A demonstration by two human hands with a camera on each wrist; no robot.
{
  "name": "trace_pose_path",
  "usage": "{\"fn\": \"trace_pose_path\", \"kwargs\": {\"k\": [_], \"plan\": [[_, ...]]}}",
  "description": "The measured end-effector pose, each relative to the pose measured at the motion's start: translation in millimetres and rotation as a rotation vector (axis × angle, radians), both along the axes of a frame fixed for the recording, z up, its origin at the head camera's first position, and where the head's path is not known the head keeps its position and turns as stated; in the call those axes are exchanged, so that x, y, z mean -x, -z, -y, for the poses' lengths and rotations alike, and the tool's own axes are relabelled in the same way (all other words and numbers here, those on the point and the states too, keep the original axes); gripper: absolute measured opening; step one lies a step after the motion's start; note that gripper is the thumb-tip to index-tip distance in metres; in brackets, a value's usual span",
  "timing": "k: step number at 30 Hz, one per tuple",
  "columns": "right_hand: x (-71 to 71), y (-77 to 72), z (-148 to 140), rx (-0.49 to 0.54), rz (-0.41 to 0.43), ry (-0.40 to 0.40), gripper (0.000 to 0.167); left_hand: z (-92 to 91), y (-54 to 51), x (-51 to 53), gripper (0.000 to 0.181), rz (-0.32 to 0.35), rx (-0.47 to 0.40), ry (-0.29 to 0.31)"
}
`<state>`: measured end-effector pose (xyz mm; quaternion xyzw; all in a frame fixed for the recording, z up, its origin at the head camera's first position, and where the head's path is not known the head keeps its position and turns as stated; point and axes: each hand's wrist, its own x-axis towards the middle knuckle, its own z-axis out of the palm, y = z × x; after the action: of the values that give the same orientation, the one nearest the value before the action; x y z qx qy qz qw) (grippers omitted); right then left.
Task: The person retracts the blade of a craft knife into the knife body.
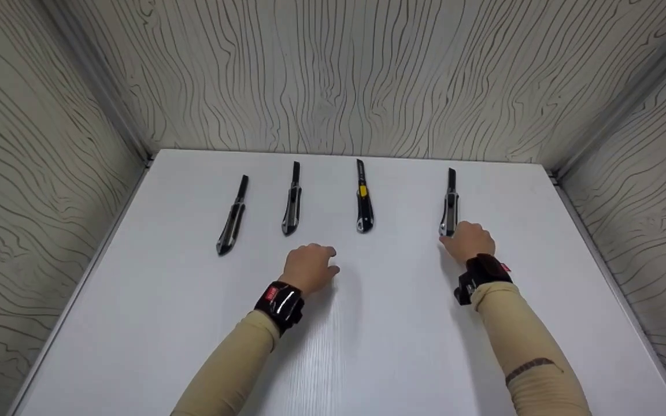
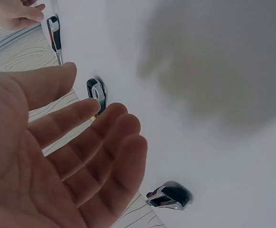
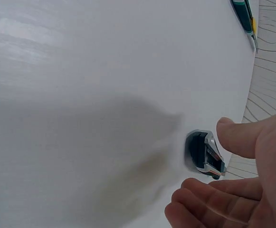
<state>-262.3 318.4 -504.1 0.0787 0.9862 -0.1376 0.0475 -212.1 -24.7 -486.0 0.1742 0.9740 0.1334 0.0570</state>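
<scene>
In the head view several utility knives lie apart on a white table, blades toward the back wall. My right hand [image 1: 469, 241] is at the handle end of the rightmost grey-and-black utility knife [image 1: 450, 211]. In the right wrist view the thumb and fingers of this hand [image 3: 237, 190] stand apart, with that knife [image 3: 205, 154] beyond the gap between them. My left hand [image 1: 308, 268] hovers over the table with relaxed, slightly bent fingers and an empty palm. It is nearest the black knife with a yellow slider [image 1: 363, 199] and the second grey knife from the left [image 1: 292, 205].
Another grey-and-black utility knife [image 1: 230, 228] lies slanted at the far left. Wood-grain panels stand behind the table [image 1: 396, 323] and along both sides, the back panel [image 1: 333, 75] meeting its far edge. Black camera bands are worn on both wrists.
</scene>
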Motion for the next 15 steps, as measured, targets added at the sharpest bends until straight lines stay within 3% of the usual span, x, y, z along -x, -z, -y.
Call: {"fn": "trace_pose_path", "kwargs": {"k": [6,15], "plan": [[9.4,7.5,2,0.001,0.018,0.07,0.042,2.3,4.5,-0.3,0.03,-0.009,-0.019,-0.005],[22.1,13.9,5,-0.021,0.06,0.096,0.045,6.3,11.1,2.5,0.03,0.0,-0.024,-0.021]]}}
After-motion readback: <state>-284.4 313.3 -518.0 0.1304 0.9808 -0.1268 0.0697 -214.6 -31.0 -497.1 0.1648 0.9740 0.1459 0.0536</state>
